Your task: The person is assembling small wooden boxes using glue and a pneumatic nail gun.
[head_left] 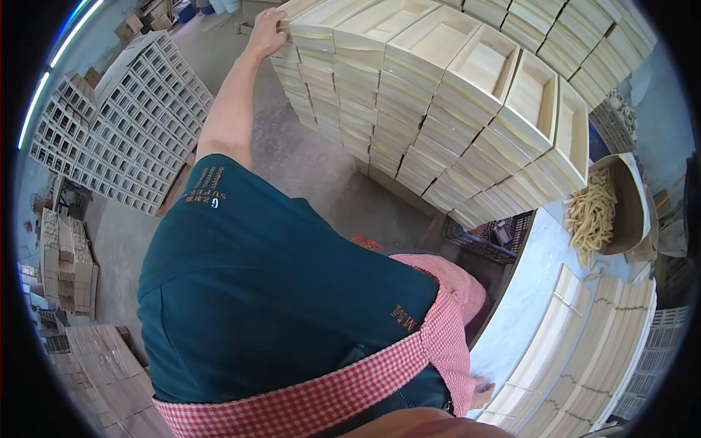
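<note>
Left hand [271,31]: fingers curled at left edge of wooden tray stack [412,98]; clamped or merely resting, cannot tell. Stack extends right of left hand, judged well built up, many layers piled; amount left cannot be told. Top trays [484,62]: open side up, inner bases showing. Right hand [482,395]: partly hidden by apron [453,350], at surface [504,321]; grip cannot be told. Just right of right hand: pale slats [544,339]. Ahead, beyond slats: carton [629,208] holding yellowish strands [590,212], some spilling out. Ahead, below surface level: dark crate [520,237], contents unclear.
</note>
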Action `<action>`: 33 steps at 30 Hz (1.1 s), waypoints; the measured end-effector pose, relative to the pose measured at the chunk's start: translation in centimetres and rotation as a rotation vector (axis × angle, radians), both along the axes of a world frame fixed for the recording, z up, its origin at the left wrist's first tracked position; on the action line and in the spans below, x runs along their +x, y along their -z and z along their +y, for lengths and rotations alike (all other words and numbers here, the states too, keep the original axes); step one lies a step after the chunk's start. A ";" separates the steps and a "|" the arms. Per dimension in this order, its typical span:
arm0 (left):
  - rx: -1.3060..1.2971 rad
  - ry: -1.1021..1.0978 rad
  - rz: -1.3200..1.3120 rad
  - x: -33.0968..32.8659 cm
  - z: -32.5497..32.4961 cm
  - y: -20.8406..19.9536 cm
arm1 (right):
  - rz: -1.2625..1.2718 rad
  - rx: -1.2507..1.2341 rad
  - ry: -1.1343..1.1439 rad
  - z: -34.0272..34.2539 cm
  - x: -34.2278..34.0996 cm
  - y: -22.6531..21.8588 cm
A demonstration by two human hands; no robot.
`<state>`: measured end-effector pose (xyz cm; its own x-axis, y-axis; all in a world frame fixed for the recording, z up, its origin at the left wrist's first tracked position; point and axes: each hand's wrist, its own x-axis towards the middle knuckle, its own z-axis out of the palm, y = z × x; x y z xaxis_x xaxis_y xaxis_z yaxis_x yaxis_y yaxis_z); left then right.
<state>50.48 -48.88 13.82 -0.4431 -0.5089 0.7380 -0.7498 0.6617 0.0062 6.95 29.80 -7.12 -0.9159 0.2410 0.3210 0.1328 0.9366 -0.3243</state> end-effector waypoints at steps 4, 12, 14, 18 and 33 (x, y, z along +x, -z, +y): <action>0.053 0.013 0.093 -0.3 -0.9 0.8 | -0.011 0.007 -0.023 1.0 1.2 0.2; 0.201 0.051 0.049 6.7 -6.3 1.7 | 0.105 -0.208 -0.237 0.3 0.3 -0.1; -0.231 -0.248 -0.088 3.9 -3.9 -2.1 | 0.168 -0.122 -0.178 3.4 -0.2 -2.9; -0.828 -0.358 0.029 -7.8 1.2 -5.5 | 0.123 0.157 0.085 14.9 0.9 -3.7; 0.176 1.646 -0.246 -58.4 51.2 10.1 | -0.234 0.056 -0.116 18.0 2.2 -6.8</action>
